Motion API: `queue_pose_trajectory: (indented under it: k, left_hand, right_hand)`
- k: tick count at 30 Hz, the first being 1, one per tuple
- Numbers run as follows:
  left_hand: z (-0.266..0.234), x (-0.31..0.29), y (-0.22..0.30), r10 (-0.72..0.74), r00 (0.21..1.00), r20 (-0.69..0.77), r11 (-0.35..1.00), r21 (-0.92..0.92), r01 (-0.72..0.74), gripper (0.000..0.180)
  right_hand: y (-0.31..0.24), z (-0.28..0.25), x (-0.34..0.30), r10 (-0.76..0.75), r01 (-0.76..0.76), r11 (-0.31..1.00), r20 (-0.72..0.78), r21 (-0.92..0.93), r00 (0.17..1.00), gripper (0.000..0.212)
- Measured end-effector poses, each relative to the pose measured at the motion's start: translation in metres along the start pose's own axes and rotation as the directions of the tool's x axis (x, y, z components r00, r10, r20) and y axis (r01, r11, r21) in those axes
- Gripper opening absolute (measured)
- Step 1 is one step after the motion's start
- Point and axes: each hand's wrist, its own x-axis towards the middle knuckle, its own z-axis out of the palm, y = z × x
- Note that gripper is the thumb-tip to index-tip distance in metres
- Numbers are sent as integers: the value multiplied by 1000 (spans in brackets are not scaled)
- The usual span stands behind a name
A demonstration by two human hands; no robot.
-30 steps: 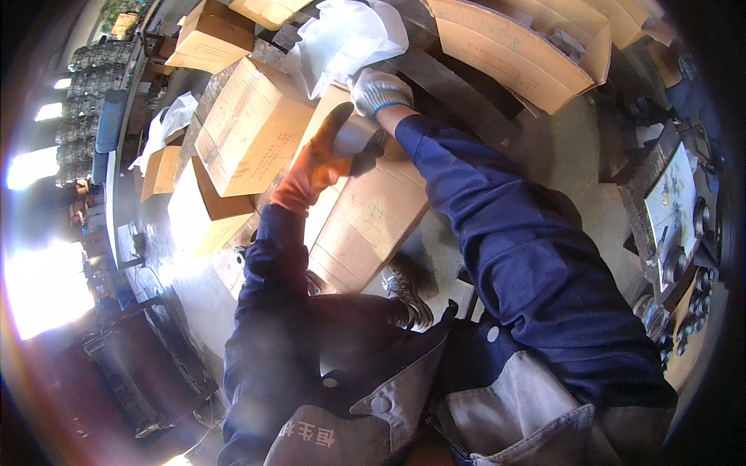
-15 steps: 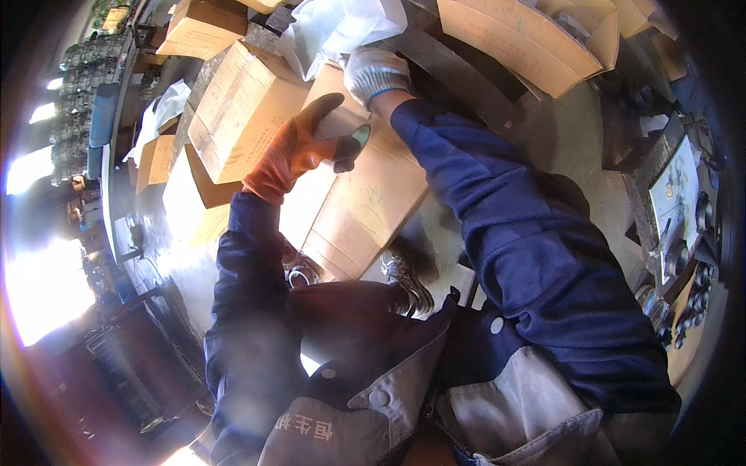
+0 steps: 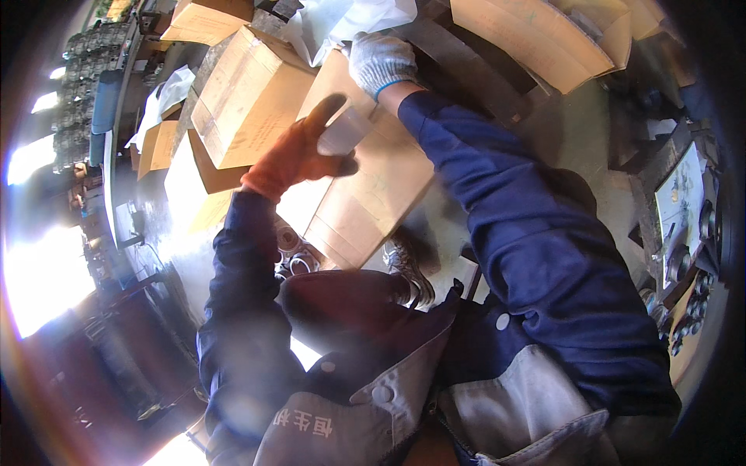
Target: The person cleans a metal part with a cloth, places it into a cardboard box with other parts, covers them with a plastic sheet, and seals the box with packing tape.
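Observation:
My left hand (image 3: 294, 155), in an orange glove with dark fingertips, is closed around what looks like a roll of packing tape (image 3: 344, 133). The roll is whitish and smeared by motion, and it sits just above the top of a long cardboard box (image 3: 369, 198). At the far end of that box, my right hand (image 3: 381, 62), in a white knit glove, has its fingers curled in. What lies under those fingers is hidden. A white plastic bag (image 3: 326, 23) touches the area just beyond the right hand.
Another cardboard box (image 3: 247, 97) stands left of the long one, with an open carton (image 3: 198, 182) nearer me. A big open carton (image 3: 536, 39) is at the far right. Round metal parts (image 3: 295, 260) lie near my feet. A bench with dark parts (image 3: 680, 256) runs along the right.
The roll in my left hand has turned and moved slightly to the right. My right hand stays at the box's far end. The whole view has shifted a little.

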Motion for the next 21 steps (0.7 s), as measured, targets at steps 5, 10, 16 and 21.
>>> queue_pose_trajectory:
  k: [5, 10, 16, 21]
  left_hand:
    - [14, -27, -26, 49, 998, -48, 997, -55, -51, 88]
    - [12, -22, -33, 74, 997, -38, 979, -186, -80, 83]
    - [4, -36, -40, -87, 996, 6, 947, -309, 84, 78]
    - [3, -35, -30, -121, 992, 28, 926, -356, 123, 72]
  right_hand:
    - [2, 5, -1, 2, 1, 998, -53, 55, 999, 39]
    - [2, 3, 0, 24, -24, 1000, 29, -12, 999, 34]
    - [5, 11, 2, -30, 29, 1000, -70, -6, 997, 37]
    - [5, 9, 0, -66, 61, 996, -70, -64, 995, 36]
